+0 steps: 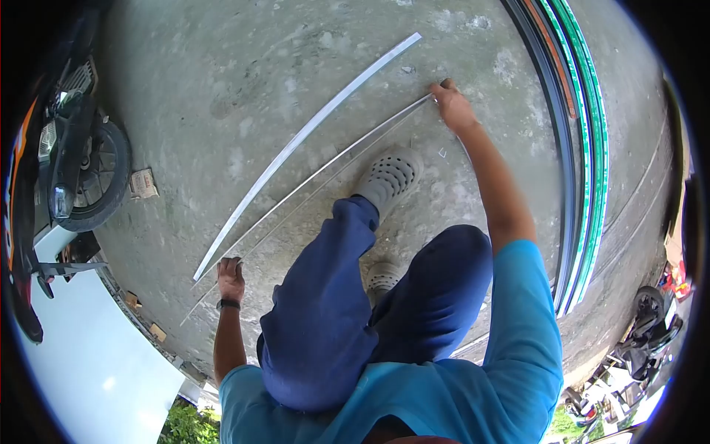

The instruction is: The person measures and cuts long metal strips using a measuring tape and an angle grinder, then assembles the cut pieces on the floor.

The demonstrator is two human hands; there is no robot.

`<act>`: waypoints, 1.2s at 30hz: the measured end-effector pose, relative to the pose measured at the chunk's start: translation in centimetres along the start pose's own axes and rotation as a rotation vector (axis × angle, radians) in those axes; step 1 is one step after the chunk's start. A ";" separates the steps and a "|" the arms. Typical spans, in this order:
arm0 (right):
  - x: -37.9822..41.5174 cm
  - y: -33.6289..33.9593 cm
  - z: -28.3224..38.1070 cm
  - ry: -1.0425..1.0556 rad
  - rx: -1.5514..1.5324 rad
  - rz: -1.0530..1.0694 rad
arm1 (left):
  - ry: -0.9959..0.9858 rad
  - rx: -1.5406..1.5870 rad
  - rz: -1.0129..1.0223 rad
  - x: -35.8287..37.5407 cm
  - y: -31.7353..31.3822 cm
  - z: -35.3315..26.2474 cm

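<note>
I crouch on a concrete floor [222, 89]. Two long metal strips lie across it. My right hand [451, 103] grips the far end of the thin metal strip [325, 170], which runs diagonally past my grey clog [388, 181]. My left hand [231, 277] rests closed at that strip's near end, a black watch on the wrist. A wider flat aluminium strip [296, 144] lies just beyond, parallel, untouched. My blue trousers hide part of the thin strip's run.
A bundle of long green, white and dark profiles [584, 148] lies along the right. A motorcycle [66, 163] with its wheel stands at the left, near a small cardboard box [143, 183]. More motorcycles [651, 325] stand at lower right.
</note>
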State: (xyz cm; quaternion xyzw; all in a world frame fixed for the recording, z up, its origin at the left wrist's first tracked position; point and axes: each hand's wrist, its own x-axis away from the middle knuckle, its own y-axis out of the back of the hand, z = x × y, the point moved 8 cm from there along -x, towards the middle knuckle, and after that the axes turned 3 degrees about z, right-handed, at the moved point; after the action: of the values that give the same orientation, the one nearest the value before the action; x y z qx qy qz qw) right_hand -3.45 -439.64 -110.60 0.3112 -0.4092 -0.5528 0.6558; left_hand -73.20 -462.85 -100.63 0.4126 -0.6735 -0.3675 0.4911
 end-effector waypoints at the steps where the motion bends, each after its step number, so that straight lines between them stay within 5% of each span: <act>1: 0.0 0.0 0.0 0.001 0.007 -0.003 | 0.049 -0.010 -0.021 -1.4 -0.9 -0.1; 7: 0.2 0.3 0.0 -0.020 -0.001 0.032 | 0.314 -0.147 0.174 -6.7 -6.0 3.0; 10: 0.0 0.6 0.0 -0.067 -0.005 0.038 | 0.222 -0.280 0.052 -7.4 -5.5 0.9; 13: 0.3 0.0 -0.3 -0.081 -0.001 0.032 | 0.003 -0.146 -0.154 -11.3 -4.7 -7.6; 17: 0.2 -0.4 -0.5 -0.082 0.022 0.026 | -0.363 0.118 -0.086 -20.6 -6.8 -21.7; 22: 0.6 0.3 -0.2 -0.145 -0.004 0.037 | -0.493 0.119 0.032 -25.6 -7.8 -30.5; 28: 2.9 0.5 -2.2 -0.218 -0.271 -0.290 | -0.482 0.128 -0.004 -25.8 -8.1 -31.0; 36: 3.9 -0.1 -2.8 -0.340 -0.199 -0.279 | -0.531 0.124 0.085 -26.0 -8.1 -31.8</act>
State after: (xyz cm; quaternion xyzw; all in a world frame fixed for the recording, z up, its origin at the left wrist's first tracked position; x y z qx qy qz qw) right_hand -0.80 -443.58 -111.30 0.2010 -0.4103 -0.7200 0.5223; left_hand -36.33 -445.07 -109.39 0.3025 -0.8164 -0.4001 0.2863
